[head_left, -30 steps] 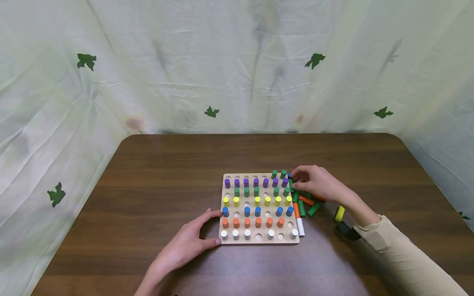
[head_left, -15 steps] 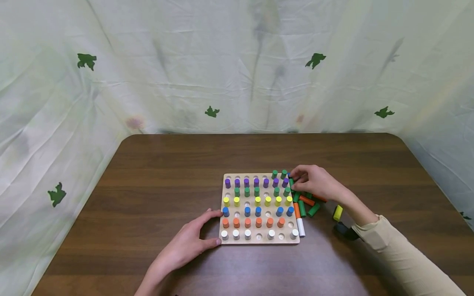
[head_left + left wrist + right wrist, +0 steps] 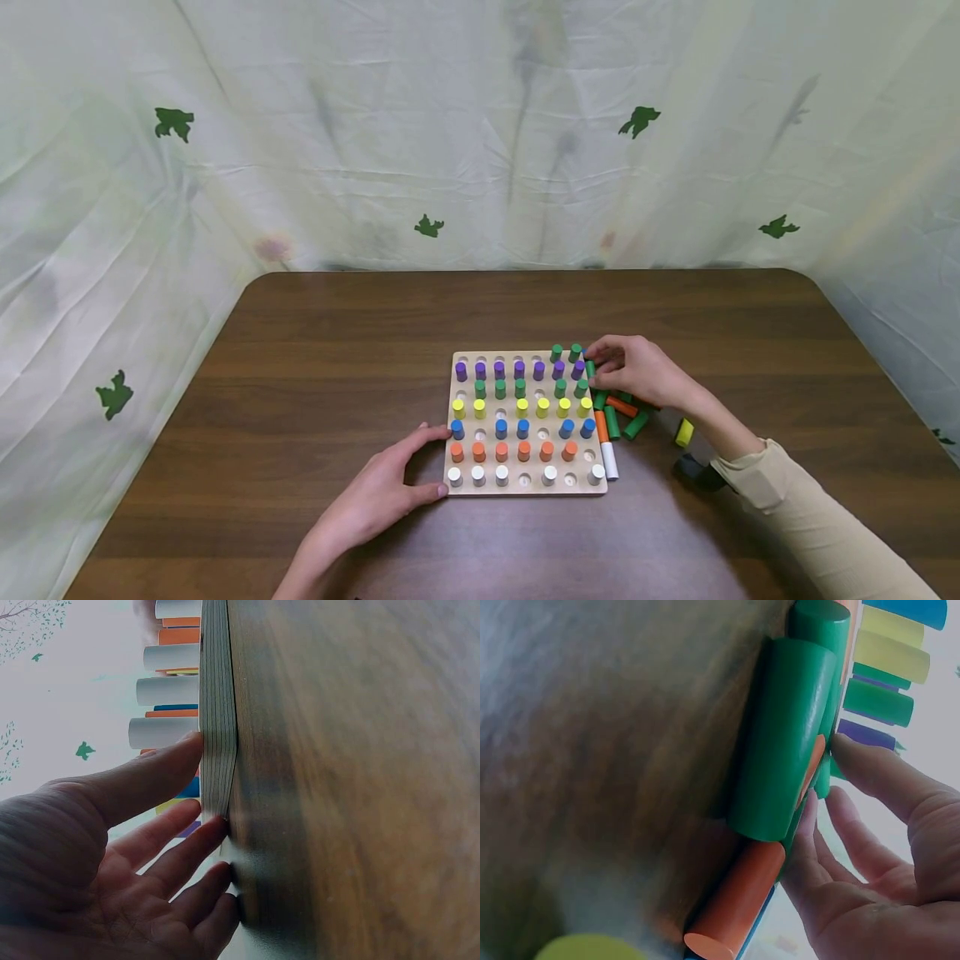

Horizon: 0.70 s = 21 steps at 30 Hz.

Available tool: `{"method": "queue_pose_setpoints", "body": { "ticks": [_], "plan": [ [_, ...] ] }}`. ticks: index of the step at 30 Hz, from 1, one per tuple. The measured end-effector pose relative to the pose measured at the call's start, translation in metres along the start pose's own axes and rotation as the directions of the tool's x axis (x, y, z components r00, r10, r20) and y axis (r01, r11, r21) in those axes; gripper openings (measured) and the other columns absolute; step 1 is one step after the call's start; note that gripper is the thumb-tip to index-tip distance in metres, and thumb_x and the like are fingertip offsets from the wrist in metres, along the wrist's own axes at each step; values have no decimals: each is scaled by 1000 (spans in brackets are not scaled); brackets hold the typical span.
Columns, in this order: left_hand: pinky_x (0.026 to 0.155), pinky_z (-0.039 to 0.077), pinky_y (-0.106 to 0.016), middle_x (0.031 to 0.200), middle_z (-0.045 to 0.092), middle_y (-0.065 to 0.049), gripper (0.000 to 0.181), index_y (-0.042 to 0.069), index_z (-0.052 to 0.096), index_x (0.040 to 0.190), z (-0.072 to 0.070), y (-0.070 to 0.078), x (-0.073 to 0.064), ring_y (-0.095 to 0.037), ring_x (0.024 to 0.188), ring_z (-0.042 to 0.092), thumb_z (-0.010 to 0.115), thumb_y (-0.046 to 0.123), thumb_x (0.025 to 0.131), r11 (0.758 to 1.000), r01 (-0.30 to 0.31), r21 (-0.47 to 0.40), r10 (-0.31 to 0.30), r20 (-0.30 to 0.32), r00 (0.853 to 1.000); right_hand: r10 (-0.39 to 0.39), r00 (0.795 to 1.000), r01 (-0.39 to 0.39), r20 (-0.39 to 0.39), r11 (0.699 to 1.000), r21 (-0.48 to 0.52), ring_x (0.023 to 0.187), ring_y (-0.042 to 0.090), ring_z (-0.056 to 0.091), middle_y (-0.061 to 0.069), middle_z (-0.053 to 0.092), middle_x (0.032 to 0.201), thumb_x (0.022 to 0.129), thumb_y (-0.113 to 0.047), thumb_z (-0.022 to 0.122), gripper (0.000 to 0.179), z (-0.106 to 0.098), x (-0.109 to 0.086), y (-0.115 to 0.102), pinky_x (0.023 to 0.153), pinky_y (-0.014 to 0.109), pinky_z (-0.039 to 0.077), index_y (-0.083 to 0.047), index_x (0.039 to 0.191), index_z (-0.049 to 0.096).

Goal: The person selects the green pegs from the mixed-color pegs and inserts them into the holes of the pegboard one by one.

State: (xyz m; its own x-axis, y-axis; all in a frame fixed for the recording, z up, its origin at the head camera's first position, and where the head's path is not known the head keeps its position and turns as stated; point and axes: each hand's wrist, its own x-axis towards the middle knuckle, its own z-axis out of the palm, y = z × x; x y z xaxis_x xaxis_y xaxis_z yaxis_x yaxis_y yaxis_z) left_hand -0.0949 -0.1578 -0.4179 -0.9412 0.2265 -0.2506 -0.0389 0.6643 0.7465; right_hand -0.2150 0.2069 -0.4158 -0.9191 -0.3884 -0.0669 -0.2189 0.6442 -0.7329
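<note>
This looks like a cloth-screened booth point(image 3: 345, 200) set up around a table point(image 3: 337, 333); whether it stands in a home, a lab or an office cannot be told. Creased pale fabric point(image 3: 450, 92) with faint printed flowers point(image 3: 272, 248) hangs from 9 o'clock through 12 to 3, dotted with dark green leaf-like patches point(image 3: 174, 122) at 10 and just past 1. The wood-grain table, its far corners rounded, spreads from the middle down to 6 o'clock.

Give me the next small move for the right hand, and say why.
Probably pinch the nearest loose green peg with the right hand and lift it: it lies by that hand, beside the pegboard, the green row has empty holes, and the left hand touches the board's opposite edge.
</note>
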Motion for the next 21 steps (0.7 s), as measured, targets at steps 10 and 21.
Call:
{"method": "queue_pose_setpoints", "body": {
  "ticks": [10,21],
  "plan": [
    [109,26,-61,153,38,-16,59,34,57,133,0,-1,0,-34,142,33,82,20,81,1000,-3,-3,3,-3,1000,-44,999,43,16,999,23,93,23,60,8,66,104,90,-12,73,31,-1,-1,1,86,40,51,-1,117,66],
    [109,26,-60,153,39,-16,58,34,57,132,0,-1,0,-33,142,33,82,21,81,1000,-9,-7,9,-2,1000,-23,1000,25,-21,996,90,89,23,60,10,67,102,94,-10,67,19,-6,-5,0,78,31,54,-1,111,68]
  ]
}}
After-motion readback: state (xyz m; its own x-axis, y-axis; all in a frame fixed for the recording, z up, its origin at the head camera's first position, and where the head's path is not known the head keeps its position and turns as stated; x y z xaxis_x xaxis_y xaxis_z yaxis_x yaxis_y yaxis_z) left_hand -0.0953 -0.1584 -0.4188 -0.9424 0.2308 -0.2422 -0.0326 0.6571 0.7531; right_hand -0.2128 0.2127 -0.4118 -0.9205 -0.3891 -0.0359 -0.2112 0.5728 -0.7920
